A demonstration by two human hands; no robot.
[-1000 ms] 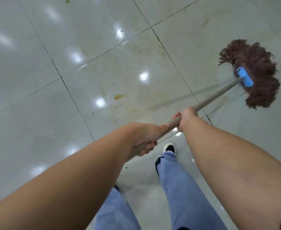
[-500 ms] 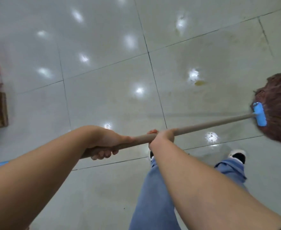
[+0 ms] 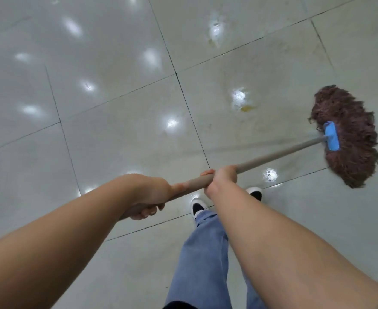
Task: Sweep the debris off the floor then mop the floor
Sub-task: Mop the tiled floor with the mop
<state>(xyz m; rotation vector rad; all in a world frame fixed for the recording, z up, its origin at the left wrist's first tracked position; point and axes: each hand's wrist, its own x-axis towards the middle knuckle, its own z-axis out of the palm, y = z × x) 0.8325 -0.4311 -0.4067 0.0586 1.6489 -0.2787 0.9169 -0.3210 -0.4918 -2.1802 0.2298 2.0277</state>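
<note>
Mopping in hand, yellow stain not yet reached

Mopping is the step under way, judging by the tool: a string mop, not a broom, lies on the floor (image 3: pixel 116 134), and no loose debris shows on the tiles in view. The left hand (image 3: pixel 149 196) grips the near end of the pale handle (image 3: pixel 279 153), fingers curled under it and thumb along the top. The right hand (image 3: pixel 222 178) wraps the handle further along, its grip closed round the shaft from above. Both grips look firm; neither is spread.

The brown mop head (image 3: pixel 351 139) lies fanned flat on the tile to the right and ahead of the person, its blue clamp (image 3: pixel 331 136) joining it to the handle. To the left of the head, apart from it, sits a small yellow stain (image 3: pixel 247 108) beside a bright reflection; a fainter yellowish mark (image 3: pixel 212 42) lies further off near a grout line. Faint streaks around the stain suggest that tile is wet.

Next, the move probably calls for swinging the head leftward across the yellow stain, with downward pressure from the right hand while the left steers the end. The person's shoes (image 3: pixel 197 207) stand close behind the handle, so wet tile underfoot is a likely slip risk.
</note>
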